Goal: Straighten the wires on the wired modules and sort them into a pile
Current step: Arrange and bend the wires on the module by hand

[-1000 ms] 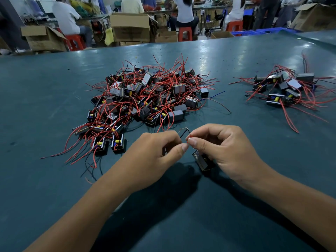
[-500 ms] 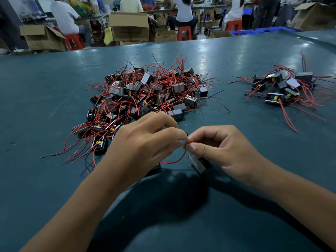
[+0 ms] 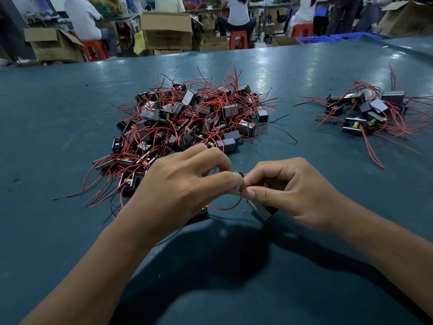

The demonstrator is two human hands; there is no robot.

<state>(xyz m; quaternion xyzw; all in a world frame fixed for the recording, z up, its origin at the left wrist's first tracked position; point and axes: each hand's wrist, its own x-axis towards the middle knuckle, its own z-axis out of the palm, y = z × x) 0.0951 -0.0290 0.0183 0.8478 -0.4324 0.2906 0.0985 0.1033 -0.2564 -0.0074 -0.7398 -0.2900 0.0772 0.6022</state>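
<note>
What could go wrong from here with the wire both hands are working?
1. Both the left hand and right hand pinch the red wire at one spot; it could kink or its bare strands fray.
2. The module dangles under the right hand and might slip onto the table.
3. The left hand sits close to the unsorted pile; loose leads may snag.

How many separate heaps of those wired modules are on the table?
2. The big pile lies just beyond the left hand; the small pile sits far right. One module hangs below the right hand.
</note>
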